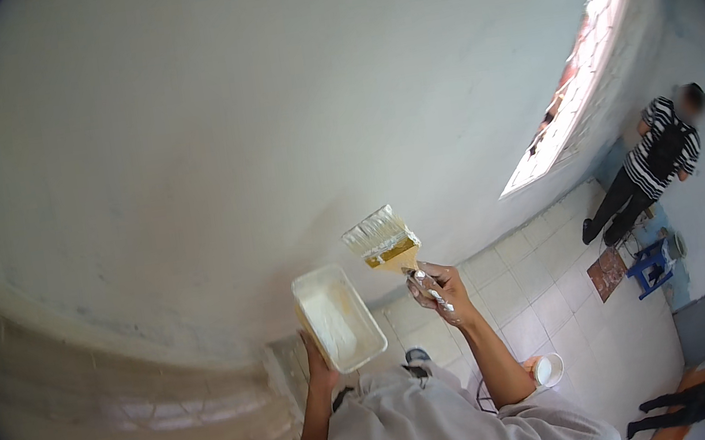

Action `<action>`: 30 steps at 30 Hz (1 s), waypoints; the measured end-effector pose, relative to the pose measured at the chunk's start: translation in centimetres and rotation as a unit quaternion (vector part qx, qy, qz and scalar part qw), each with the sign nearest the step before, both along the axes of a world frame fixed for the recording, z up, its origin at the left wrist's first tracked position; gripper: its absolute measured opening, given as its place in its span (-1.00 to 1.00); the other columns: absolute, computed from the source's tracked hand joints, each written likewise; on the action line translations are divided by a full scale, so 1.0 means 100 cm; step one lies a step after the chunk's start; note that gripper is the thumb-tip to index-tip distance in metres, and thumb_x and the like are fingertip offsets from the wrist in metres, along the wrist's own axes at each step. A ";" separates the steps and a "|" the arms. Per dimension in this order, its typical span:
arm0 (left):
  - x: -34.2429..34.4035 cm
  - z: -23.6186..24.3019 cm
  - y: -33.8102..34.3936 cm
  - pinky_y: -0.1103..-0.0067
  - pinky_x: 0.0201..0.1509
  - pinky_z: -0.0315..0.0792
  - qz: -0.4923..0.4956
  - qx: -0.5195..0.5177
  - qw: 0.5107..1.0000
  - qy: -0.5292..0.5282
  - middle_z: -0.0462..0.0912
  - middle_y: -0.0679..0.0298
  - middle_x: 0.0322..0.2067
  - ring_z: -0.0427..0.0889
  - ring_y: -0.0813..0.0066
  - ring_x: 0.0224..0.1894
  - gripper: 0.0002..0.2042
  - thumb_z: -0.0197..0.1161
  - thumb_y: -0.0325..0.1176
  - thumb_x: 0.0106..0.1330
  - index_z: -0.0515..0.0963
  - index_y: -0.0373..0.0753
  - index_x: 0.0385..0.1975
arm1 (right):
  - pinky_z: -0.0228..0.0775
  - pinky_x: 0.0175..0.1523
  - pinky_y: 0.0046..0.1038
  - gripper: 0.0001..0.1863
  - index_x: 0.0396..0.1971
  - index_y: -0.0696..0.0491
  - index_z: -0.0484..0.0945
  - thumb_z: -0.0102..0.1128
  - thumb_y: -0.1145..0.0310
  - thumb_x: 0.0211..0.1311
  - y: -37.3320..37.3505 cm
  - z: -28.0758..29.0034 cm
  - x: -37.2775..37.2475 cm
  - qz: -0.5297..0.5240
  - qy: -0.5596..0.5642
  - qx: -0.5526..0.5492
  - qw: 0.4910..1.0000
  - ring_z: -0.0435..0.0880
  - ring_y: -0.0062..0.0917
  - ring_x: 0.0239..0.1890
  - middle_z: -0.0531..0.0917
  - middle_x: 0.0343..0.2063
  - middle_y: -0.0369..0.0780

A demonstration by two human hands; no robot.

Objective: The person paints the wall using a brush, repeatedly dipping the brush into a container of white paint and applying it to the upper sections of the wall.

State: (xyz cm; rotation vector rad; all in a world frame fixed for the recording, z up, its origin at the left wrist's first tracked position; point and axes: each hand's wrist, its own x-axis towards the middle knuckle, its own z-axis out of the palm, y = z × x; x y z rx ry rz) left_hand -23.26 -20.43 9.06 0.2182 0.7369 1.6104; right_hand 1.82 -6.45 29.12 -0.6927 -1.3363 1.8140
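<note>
A wide paintbrush (388,242), its bristles coated in white paint, is gripped by its handle in my right hand (444,290). White smears cover the handle and my fingers. My left hand (317,360) is closed around the side of a rectangular plastic tub (373,328) with white paint inside, and most of its fingers are hidden behind the tub. The brush is up and to the right of the tub, apart from it. Both are in front of a pale painted wall (269,124).
A barred window (566,85) is at the right of the wall. Beyond it stands a person in a striped shirt (664,148), near a blue stool (651,268). A round paint container (549,369) sits low right on the tiled floor (579,315). Another person's dark-clad legs (680,408) show lower right.
</note>
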 end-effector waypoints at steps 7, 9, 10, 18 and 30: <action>-0.031 0.010 -0.026 0.18 0.49 0.15 -0.056 0.005 0.998 0.001 0.11 0.26 0.46 0.18 0.19 0.46 -0.16 -0.26 0.45 0.38 -0.04 0.02 0.52 | 0.21 -0.41 -0.63 -0.61 0.17 0.19 0.55 0.13 0.39 0.40 0.052 0.114 -0.017 -0.211 -0.124 0.393 0.886 0.34 -0.74 -0.49 0.49 -0.47 -0.38; -0.038 0.008 -0.031 0.19 0.49 0.14 -0.069 0.024 0.997 0.005 0.10 0.27 0.46 0.17 0.18 0.46 -0.15 -0.27 0.45 0.38 -0.06 0.02 0.52 | 0.26 -0.40 -0.62 -0.63 0.13 0.24 0.55 0.13 0.44 0.38 0.072 0.160 -0.023 -0.262 -0.127 0.491 0.821 0.37 -0.73 -0.48 0.50 -0.46 -0.37; -0.043 0.008 -0.036 0.19 0.50 0.13 -0.070 0.024 0.997 0.004 0.11 0.27 0.46 0.16 0.19 0.46 -0.16 -0.27 0.45 0.38 -0.06 0.02 0.52 | 0.28 -0.40 -0.59 -0.65 0.10 0.25 0.56 0.14 0.44 0.38 0.081 0.185 -0.027 -0.283 -0.129 0.518 0.796 0.38 -0.71 -0.49 0.49 -0.50 -0.35; -0.051 0.010 -0.060 0.28 0.52 0.09 -0.072 0.024 0.997 0.010 0.07 0.27 0.46 0.11 0.25 0.48 -0.18 -0.34 0.42 0.42 -0.13 0.03 0.53 | 0.50 -0.23 -0.14 -0.63 0.13 -0.12 0.62 0.15 0.20 0.37 0.120 0.415 -0.036 -0.485 -0.321 0.620 0.527 0.67 -0.14 -0.39 0.63 -0.49 -0.06; -0.057 -0.005 -0.083 0.36 0.52 0.08 -0.091 0.090 0.992 0.009 0.11 0.28 0.43 0.15 0.33 0.45 -0.25 -0.32 0.32 0.48 -0.14 -0.02 0.52 | 0.54 -0.13 -0.07 -0.68 -0.04 0.07 0.65 0.08 0.40 0.23 0.068 0.249 -0.066 -0.280 -0.539 0.517 0.603 0.68 0.00 -0.27 0.67 -0.36 0.09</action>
